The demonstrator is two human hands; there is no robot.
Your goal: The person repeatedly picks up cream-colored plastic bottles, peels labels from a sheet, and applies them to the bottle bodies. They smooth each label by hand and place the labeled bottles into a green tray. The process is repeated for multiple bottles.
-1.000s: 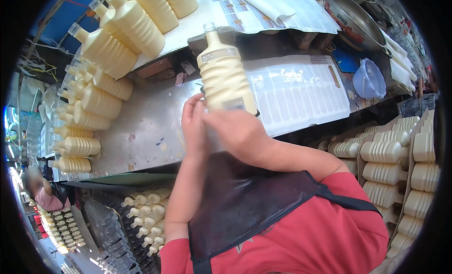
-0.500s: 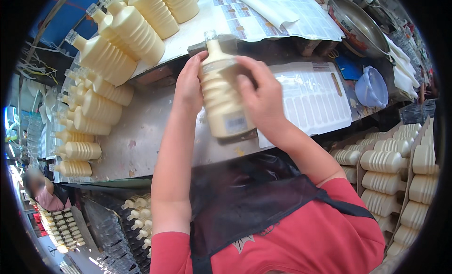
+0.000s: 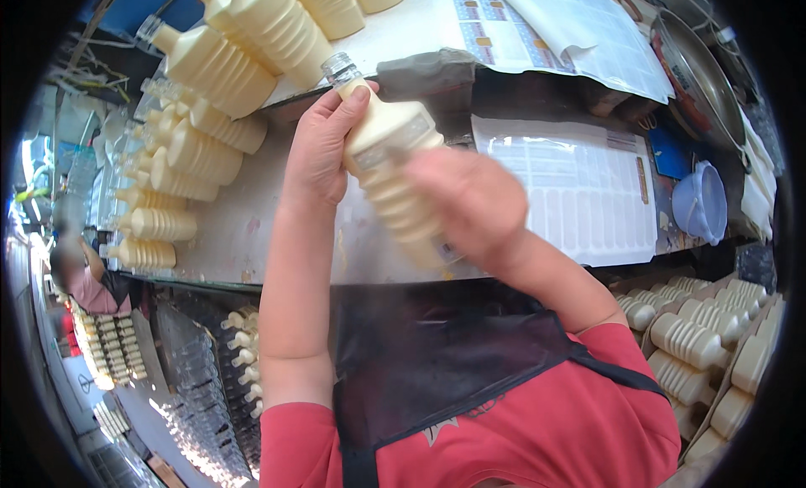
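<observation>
One bottle (image 3: 390, 196): left hand (image 3: 326, 144) grips it at 11 o'clock; right hand (image 3: 478, 204) blurred at 4, grip unclear; one bucket (image 3: 714, 204) at 3.

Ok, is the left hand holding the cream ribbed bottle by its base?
No, the left hand grips the cream ribbed bottle at its upper end, with the thumb by the neck.

smooth plstc btl (image 3: 393, 123), metal tbl (image 3: 231, 228), cloth shirt (image 3: 554, 421)
</observation>
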